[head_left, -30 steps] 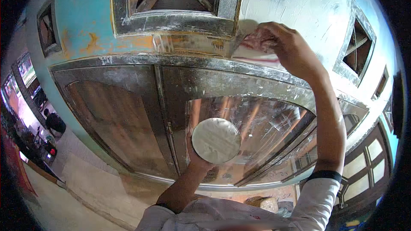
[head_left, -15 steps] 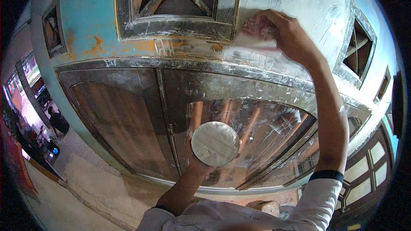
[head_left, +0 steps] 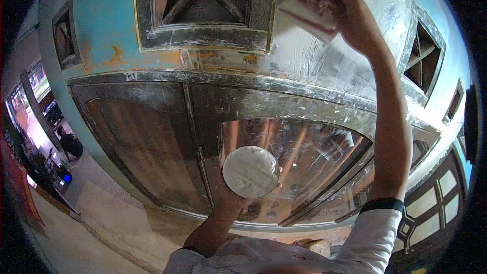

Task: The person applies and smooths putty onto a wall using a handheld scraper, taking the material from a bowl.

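White putty on wall point(head_left: 324, 56), R hand point(head_left: 350, 15) w/ trowel point(head_left: 309, 10), L hand point(head_left: 228, 193) round plate point(head_left: 250, 171)

Left hand point(head_left: 231, 200) mostly hidden behind the round disc point(head_left: 250, 172) it holds up; only a fingertip shows at the disc's right edge. Right hand point(head_left: 350, 15) covers the scraper's point(head_left: 309, 7) handle, grip can't be told. Both sleeves cut off by bottom edge.
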Action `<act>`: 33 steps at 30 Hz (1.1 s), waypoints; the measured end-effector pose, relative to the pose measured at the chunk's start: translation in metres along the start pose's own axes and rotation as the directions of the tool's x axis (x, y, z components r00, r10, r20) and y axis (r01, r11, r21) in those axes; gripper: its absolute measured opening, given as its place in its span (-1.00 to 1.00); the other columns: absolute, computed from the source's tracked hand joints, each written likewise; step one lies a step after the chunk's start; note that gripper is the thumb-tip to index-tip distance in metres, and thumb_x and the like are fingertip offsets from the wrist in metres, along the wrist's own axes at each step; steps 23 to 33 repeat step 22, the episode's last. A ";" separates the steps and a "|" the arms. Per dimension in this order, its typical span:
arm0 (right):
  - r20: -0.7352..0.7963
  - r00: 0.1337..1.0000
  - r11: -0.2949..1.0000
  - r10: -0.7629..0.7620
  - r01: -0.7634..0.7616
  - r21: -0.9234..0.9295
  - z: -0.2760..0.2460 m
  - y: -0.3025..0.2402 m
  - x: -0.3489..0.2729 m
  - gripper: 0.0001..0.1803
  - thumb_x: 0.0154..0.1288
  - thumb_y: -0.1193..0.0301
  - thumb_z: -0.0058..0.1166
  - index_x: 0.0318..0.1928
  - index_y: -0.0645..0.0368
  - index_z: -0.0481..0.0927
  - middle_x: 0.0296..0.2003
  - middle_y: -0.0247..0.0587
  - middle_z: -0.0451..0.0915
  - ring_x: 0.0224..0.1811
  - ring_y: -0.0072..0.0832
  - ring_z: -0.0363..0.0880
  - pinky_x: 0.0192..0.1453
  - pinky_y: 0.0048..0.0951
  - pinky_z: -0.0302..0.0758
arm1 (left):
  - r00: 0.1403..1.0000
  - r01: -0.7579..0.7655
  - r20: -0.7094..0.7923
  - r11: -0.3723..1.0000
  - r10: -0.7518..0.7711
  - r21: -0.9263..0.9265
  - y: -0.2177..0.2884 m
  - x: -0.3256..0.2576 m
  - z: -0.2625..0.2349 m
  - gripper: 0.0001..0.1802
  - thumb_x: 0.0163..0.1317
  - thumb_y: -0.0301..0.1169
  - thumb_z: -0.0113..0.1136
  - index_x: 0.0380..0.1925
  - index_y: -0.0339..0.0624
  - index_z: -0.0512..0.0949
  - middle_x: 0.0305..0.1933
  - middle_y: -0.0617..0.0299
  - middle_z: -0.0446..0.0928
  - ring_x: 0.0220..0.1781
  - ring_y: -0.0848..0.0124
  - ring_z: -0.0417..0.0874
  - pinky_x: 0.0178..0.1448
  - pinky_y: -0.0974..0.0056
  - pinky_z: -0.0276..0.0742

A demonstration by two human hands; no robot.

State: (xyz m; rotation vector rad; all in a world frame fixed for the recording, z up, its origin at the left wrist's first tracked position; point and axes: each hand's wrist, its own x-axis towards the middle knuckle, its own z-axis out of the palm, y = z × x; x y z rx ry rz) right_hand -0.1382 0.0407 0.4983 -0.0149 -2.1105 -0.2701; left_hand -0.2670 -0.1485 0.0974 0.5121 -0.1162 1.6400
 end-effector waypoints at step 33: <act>0.236 0.967 0.898 -0.095 0.186 -0.398 0.034 -0.017 -0.048 -0.33 0.23 0.68 0.14 0.35 0.06 0.38 0.24 -0.06 0.57 0.31 -0.21 0.53 0.28 -0.07 0.43 | 0.941 -0.322 -0.151 0.939 0.303 -0.122 -0.034 0.004 -0.020 -0.03 0.26 0.46 -0.09 0.46 0.02 0.31 0.48 0.00 0.36 0.46 -0.17 0.41 0.44 -0.44 0.32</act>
